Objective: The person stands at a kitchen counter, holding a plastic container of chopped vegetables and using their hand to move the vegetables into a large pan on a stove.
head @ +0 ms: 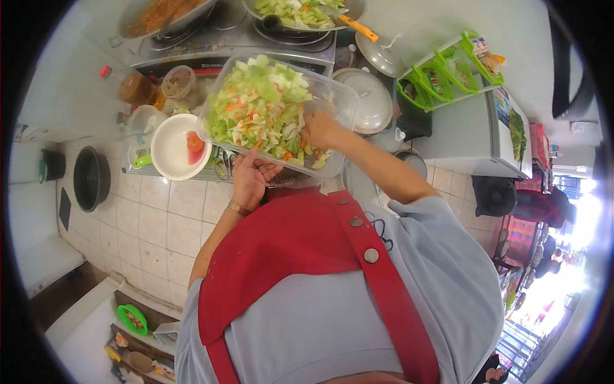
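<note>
A clear plastic container [343, 98] of chopped cabbage and carrot pieces [261, 105] is tilted in front of my red apron. My left hand [254, 175] supports its near rim, palm up and fingers partly spread. Inside the container's right part is my right hand [319, 128], at the edge of the vegetables; its fingertips are partly hidden among them, so a grasp cannot be made out. Left of the container stands a white bowl [165, 156] with a carrot piece and reddish liquid. Beyond, a pan [357, 12] on the stove holds chopped greens and an orange-handled utensil [357, 26].
A gas stove [230, 48] carries another pan [127, 24] of orange-brown food. A lidded pot [367, 103] stands to the right, below green baskets [434, 81]. At left are a bottle [129, 86], a tub [178, 84] and, on the tiled floor, a black basin [91, 178].
</note>
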The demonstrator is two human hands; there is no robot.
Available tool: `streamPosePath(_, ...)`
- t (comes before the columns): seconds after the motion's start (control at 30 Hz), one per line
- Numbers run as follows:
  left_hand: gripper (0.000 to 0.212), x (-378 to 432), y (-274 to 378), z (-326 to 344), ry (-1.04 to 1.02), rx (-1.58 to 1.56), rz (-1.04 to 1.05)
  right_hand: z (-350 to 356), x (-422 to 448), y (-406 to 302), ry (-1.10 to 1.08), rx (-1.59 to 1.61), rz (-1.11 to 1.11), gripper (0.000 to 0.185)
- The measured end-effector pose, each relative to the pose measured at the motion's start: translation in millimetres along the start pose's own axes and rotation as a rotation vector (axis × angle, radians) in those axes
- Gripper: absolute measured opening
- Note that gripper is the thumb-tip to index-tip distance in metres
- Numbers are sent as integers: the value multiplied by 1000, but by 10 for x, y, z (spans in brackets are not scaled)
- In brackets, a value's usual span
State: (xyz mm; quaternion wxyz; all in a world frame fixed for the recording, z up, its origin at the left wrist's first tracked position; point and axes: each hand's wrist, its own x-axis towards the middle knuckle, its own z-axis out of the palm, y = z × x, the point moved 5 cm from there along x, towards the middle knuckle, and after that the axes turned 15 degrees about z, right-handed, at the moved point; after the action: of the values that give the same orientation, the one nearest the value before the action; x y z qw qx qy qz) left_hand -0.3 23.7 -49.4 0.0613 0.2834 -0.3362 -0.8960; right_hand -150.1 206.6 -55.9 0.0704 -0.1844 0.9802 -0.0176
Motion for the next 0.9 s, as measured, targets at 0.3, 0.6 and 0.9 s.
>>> streamPosePath(0.3,23,-26,29,91,-64,35,-11,-278,-135,-129,-342,316,60,59)
streamPosePath(0.6,25,14,4,63,-52,-7,-2,-214,-360,-348,-308,186,-72,66)
streamPosePath(0.9,26,5,5,79,-54,-22,-23,-146,-288,-475,29,315,-207,44)
